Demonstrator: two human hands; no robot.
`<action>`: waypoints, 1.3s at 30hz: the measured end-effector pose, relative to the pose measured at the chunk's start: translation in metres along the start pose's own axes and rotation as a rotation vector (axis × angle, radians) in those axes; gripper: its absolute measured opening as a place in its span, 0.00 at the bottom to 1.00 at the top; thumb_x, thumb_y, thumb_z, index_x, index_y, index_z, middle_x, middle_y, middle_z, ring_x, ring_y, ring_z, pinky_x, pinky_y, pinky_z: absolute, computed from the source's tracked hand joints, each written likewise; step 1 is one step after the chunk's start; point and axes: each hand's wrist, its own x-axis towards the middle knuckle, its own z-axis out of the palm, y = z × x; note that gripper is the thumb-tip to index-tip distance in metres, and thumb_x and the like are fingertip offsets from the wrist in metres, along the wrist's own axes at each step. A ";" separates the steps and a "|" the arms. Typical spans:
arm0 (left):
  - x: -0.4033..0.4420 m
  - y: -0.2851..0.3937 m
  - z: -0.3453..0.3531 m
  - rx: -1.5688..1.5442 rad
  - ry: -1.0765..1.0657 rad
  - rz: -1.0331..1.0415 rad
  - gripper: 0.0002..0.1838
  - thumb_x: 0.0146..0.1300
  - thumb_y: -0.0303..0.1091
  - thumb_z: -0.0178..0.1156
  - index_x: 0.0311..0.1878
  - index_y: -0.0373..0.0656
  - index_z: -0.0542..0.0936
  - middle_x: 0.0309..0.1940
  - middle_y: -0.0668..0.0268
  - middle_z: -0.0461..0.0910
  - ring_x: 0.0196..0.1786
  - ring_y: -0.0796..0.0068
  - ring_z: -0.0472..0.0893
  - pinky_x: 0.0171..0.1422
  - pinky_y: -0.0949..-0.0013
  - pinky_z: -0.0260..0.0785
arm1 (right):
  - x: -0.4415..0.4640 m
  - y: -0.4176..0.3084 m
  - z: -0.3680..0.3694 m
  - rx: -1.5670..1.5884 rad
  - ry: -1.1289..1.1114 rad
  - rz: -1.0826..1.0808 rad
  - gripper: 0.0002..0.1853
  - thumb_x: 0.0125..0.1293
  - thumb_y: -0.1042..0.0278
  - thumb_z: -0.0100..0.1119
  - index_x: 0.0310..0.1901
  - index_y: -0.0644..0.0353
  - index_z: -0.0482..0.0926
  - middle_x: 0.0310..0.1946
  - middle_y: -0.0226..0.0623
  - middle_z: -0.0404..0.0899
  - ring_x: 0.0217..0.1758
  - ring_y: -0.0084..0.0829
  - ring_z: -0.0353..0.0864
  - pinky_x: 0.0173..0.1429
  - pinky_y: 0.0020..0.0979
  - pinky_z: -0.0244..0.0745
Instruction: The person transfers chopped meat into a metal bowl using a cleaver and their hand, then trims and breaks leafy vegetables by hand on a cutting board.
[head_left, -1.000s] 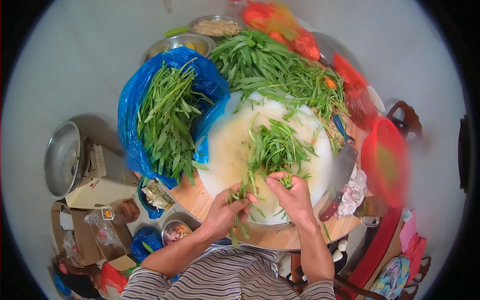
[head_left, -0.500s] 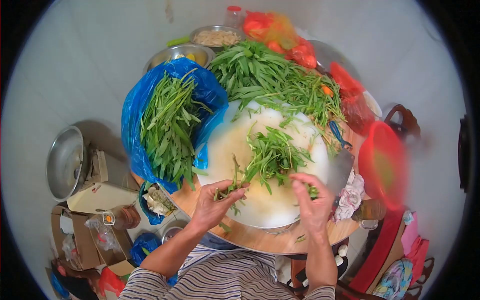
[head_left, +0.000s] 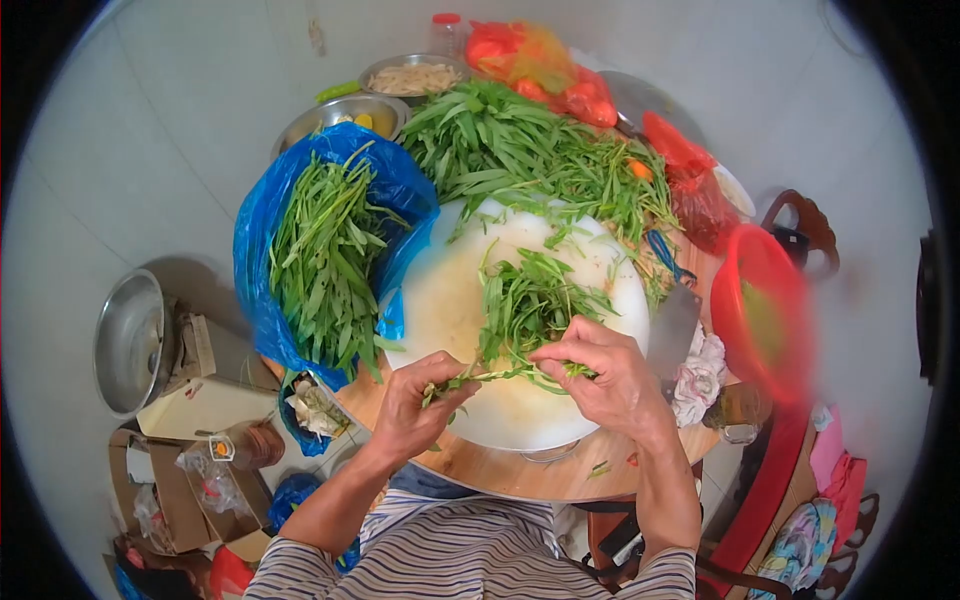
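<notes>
Gripped a green stem (head_left: 492,376) in the closed fingers (head_left: 450,395) of the left hand (head_left: 410,405), at 8 o'clock on the round white board (head_left: 440,300). Held short stem pieces (head_left: 578,370) in the curled right hand (head_left: 615,385), at 4 o'clock, with fingers closed near the green stem's other end; could not tell whether touching it. Had a loose pile of greens (head_left: 535,300) at the dial's centre, just beyond both hands. Saw a blue bag (head_left: 250,260) full of long greens at 10, a leafy heap (head_left: 490,135) on the wooden desk (head_left: 500,478) at 12, a cleaver (head_left: 672,325) and, farther out, a red basin (head_left: 740,290) at 3, a crumpled cloth (head_left: 700,385) at 4. Found the red mark on the cream box (head_left: 220,410), toward 8, too small to read.
</notes>
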 end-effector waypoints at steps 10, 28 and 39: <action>-0.002 0.006 0.003 0.044 -0.071 -0.079 0.05 0.64 0.23 0.69 0.43 0.35 0.87 0.26 0.70 0.76 0.31 0.83 0.73 0.35 0.72 0.63 | -0.027 0.001 0.026 -0.256 -0.108 0.088 0.12 0.64 0.76 0.61 0.49 0.63 0.77 0.42 0.43 0.77 0.40 0.51 0.82 0.42 0.44 0.78; 0.010 -0.009 0.001 -0.894 0.069 -0.543 0.07 0.77 0.32 0.55 0.52 0.42 0.77 0.35 0.66 0.79 0.36 0.76 0.78 0.26 0.78 0.60 | 0.010 0.101 0.016 -0.233 0.046 0.627 0.19 0.68 0.54 0.62 0.42 0.67 0.84 0.30 0.62 0.83 0.38 0.59 0.85 0.45 0.51 0.76; 0.034 -0.001 -0.007 -0.731 0.109 -0.453 0.13 0.71 0.40 0.66 0.50 0.43 0.79 0.29 0.75 0.73 0.26 0.89 0.64 0.22 0.80 0.50 | -0.034 0.028 -0.048 -0.434 0.359 0.162 0.09 0.61 0.79 0.68 0.43 0.57 0.86 0.35 0.41 0.84 0.38 0.43 0.86 0.42 0.39 0.78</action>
